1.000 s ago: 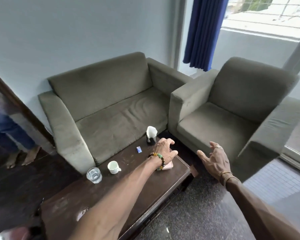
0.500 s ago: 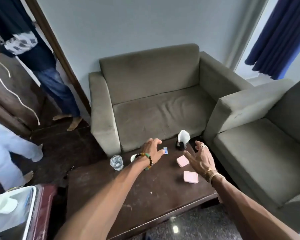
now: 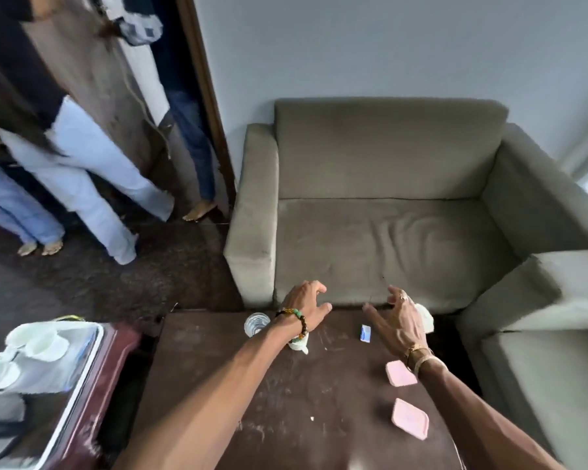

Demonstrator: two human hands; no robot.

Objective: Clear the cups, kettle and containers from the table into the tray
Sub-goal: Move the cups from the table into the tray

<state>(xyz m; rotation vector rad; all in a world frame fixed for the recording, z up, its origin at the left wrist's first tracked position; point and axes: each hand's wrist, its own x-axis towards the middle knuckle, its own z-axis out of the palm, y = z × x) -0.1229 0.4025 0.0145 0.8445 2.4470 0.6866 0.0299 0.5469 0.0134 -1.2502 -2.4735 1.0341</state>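
On the dark wooden table [image 3: 286, 401] stand a clear glass of water [image 3: 256, 323] and a white cup [image 3: 299, 342], the cup mostly hidden under my left wrist. My left hand [image 3: 306, 307] hovers over the table's far edge with spread fingers, holding nothing. Empty too, my right hand [image 3: 396, 320] floats with relaxed fingers above a white tissue holder [image 3: 425, 317]. Two pink containers [image 3: 400, 373] [image 3: 410, 418] lie near my right forearm. A metal tray [image 3: 82, 378] at the lower left holds white cups [image 3: 41, 340].
A small blue-and-white packet [image 3: 365, 332] lies between my hands. A grey-green sofa [image 3: 381, 212] stands behind the table and an armchair [image 3: 540, 334] to the right. Several people's legs [image 3: 92, 198] stand by the doorway at the left. The tray rests on a reddish side table [image 3: 112, 361].
The view has swung left and down, bringing the tray and people into sight. My left hand moved past the white cup toward the table's far edge; my right hand came over the tissue holder.
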